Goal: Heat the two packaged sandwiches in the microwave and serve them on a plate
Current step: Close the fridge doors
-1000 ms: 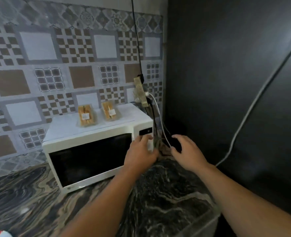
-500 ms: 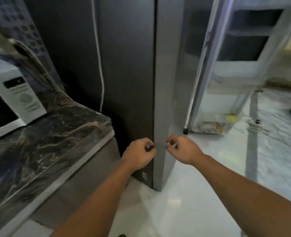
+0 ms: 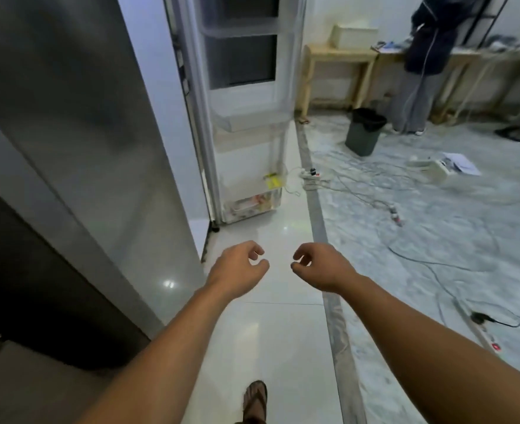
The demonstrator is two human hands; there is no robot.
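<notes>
My left hand [image 3: 240, 272] and my right hand [image 3: 320, 266] hang side by side in front of me over the white floor. Both have loosely curled fingers and hold nothing. The microwave, the two packaged sandwiches and any plate are out of view. To the left rises the grey side of a fridge [image 3: 99, 148], and its door [image 3: 246, 102] stands open ahead, showing clear door shelves.
Cables and power strips [image 3: 313, 175] trail across the marbled floor on the right. A dark bin [image 3: 364, 131] stands by wooden tables [image 3: 338, 59], where another person [image 3: 424, 56] stands. My sandalled foot [image 3: 255, 399] shows at the bottom.
My view has swung right, away from the microwave and counter, past the fridge's corner to the open floor. Both hands stayed empty and moved with me.
</notes>
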